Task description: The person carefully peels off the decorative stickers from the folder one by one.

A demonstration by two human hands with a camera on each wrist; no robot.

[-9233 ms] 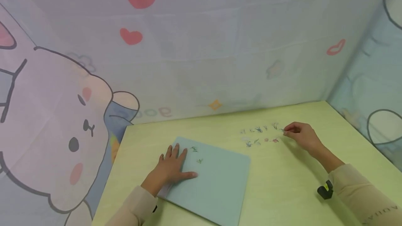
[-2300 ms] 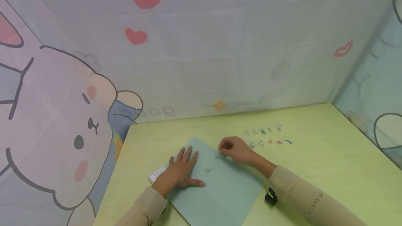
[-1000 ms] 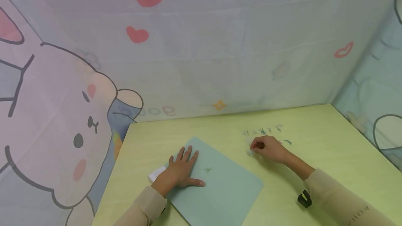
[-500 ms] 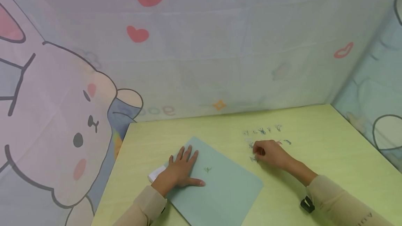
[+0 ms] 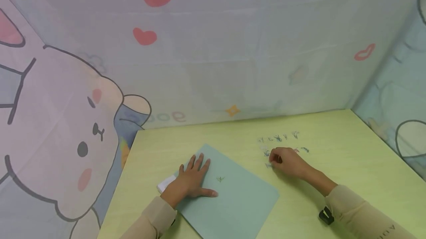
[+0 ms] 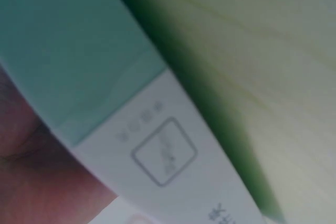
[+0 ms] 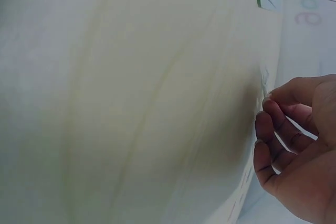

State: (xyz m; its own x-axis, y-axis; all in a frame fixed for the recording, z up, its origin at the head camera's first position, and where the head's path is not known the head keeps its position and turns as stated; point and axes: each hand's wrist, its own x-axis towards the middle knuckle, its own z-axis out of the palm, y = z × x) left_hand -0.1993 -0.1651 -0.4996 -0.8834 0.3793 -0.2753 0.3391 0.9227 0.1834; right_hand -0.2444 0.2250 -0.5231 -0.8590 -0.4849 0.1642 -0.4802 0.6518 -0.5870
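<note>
My left hand (image 5: 191, 181) lies flat with fingers spread on a pale green book (image 5: 237, 205), which sits turned at an angle. A small green plant print (image 5: 220, 178) shows on its cover. Thumb and forefinger of my right hand (image 5: 287, 161) pinch a small, see-through sticker (image 5: 268, 165) with a faint print, right at the tabletop; in the right wrist view the hand (image 7: 299, 129) has its other fingers curled. Just beyond are small printed stickers in two rows, with a dark blue one (image 5: 278, 138) in the far row; my hand hides part of the near row.
The yellow-green table (image 5: 349, 150) runs back to a hanging cloth (image 5: 213, 80) with hearts and a rabbit drawing. The book's white end (image 5: 165, 184) sticks out beside my left wrist; its printed edge (image 6: 163, 153) shows close up in the left wrist view.
The book turned clockwise and one of its two plant prints left the cover. My right hand went from the book's edge to the sticker rows, then slightly nearer me. The left hand stays pressed down.
</note>
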